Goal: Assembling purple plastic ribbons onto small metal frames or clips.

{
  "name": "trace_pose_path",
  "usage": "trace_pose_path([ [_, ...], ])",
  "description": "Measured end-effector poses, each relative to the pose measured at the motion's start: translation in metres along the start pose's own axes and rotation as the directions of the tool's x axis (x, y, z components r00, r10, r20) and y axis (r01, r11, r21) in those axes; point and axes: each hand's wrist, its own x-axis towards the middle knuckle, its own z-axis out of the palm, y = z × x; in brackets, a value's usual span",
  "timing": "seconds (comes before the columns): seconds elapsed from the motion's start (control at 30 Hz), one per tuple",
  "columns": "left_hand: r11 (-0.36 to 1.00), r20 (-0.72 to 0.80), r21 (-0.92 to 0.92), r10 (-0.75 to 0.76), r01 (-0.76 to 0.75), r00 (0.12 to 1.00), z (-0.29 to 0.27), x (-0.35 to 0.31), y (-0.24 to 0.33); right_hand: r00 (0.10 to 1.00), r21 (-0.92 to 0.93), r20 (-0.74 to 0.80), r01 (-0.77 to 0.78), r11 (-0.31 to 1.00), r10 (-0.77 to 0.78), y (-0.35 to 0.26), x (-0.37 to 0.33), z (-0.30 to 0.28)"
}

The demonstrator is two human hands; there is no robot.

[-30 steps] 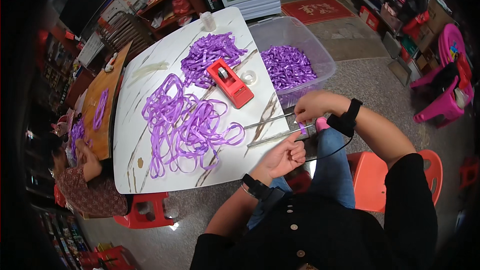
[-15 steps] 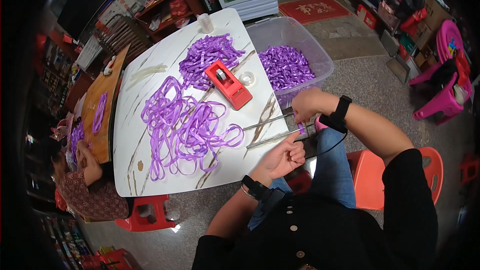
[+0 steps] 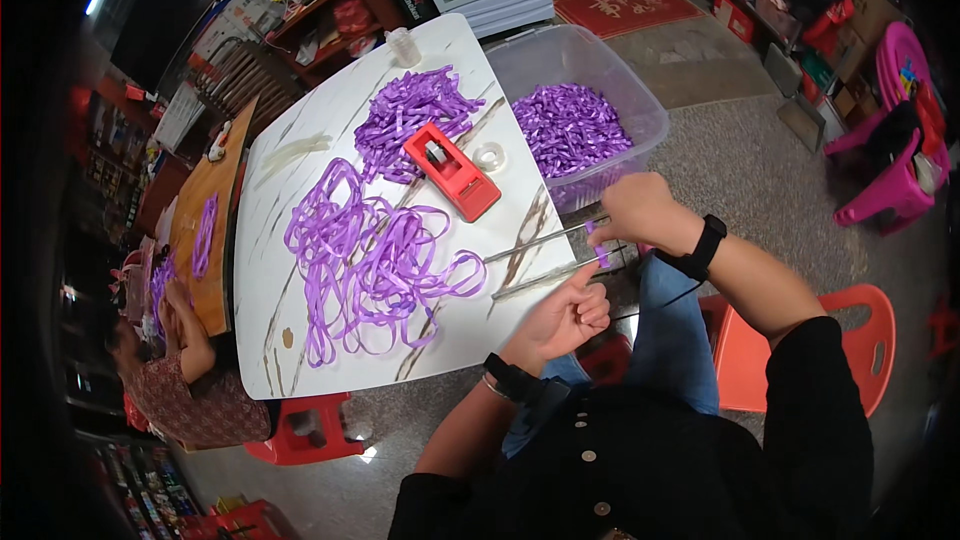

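Note:
Two thin metal rods (image 3: 545, 242) jut over the table's right edge, and a short strip of purple ribbon (image 3: 601, 256) hangs around them. My right hand (image 3: 642, 212) is closed at the far rod, fingertips pinched on the ribbon's upper part. My left hand (image 3: 565, 322) comes from below, its index finger stretched to the ribbon at the near rod and its other fingers curled in. Its thumb is hard to make out. Left of the rods lies a loose tangle of purple ribbon loops (image 3: 375, 265). Beyond it is a heap of folded purple ribbon pieces (image 3: 410, 115).
A red tape dispenser (image 3: 455, 175) and a clear tape roll (image 3: 489, 156) sit on the white marbled table (image 3: 300, 340). A stack of clear rolls (image 3: 403, 47) stands farther back. Beside the table, a clear plastic bin (image 3: 640, 115) holds many purple pieces. Another person (image 3: 195, 390) sits at the left.
My right hand has shifted slightly right, and its fingers have turned over the ribbon. The left hand stays nearly in place. The whole view has shifted slightly.

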Motion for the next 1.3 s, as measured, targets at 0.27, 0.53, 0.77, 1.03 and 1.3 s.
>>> trace_pose_path([
  [0.27,1.000,-0.031,0.011,-0.008,0.009,0.999,0.004,0.000,-0.001,0.941,0.970,0.232,-0.205,-0.131,0.246,0.049,-0.020,0.112],
  [0.53,0.996,-0.091,0.093,0.011,-0.003,0.996,0.006,-0.002,0.000,0.913,0.294,0.057,-0.403,-0.867,-0.404,-0.029,-0.006,0.199],
  [0.77,0.993,-0.060,0.120,0.010,-0.003,0.998,0.005,0.001,0.000,0.945,0.145,-0.061,-0.309,-0.940,-0.320,-0.036,0.006,0.165],
  [1.03,0.996,-0.087,0.094,0.019,-0.011,0.996,0.008,-0.001,-0.001,0.936,0.245,0.300,-0.265,-0.933,-0.187,-0.031,-0.002,0.165],
  [1.3,0.997,-0.060,0.077,0.002,0.003,0.998,0.007,-0.001,-0.001,0.942,0.452,0.287,-0.292,-0.843,-0.173,-0.003,-0.014,0.129],
])
